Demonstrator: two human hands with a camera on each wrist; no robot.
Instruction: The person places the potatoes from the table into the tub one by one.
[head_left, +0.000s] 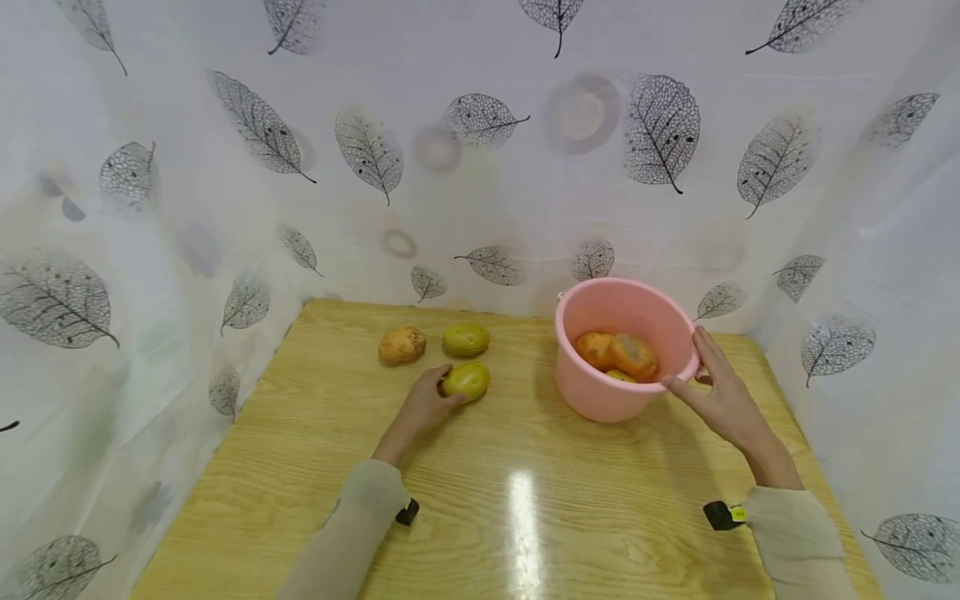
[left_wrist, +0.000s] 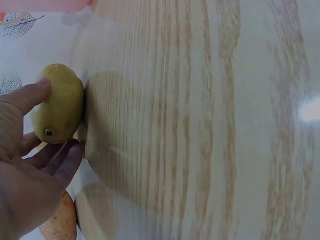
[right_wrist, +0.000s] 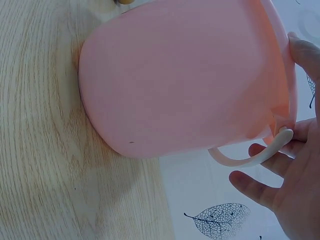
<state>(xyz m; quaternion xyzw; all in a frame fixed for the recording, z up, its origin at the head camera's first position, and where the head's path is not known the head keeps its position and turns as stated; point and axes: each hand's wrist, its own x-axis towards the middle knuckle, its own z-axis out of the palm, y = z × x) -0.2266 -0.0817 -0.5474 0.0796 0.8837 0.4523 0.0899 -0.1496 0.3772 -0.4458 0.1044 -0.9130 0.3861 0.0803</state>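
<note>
In the head view, my left hand (head_left: 429,402) holds a yellow-green mango (head_left: 467,381) on the wooden table. The left wrist view shows the thumb laid on one side of this mango (left_wrist: 60,105) and the fingers bent against its end. A second mango (head_left: 466,339) lies just behind it, with a brown potato (head_left: 402,344) to the left. My right hand (head_left: 723,400) touches the rim of a pink bucket (head_left: 600,400), fingers spread, thumb tip at the rim. Inside the bucket are potatoes (head_left: 633,357) and part of a yellow-green fruit (head_left: 621,376).
The bucket's pale handle (right_wrist: 250,160) hangs down beside my right fingers. A leaf-patterned sheet (head_left: 480,192) rises along the back and both sides of the table (head_left: 600,508). The bucket stands near the table's back right corner.
</note>
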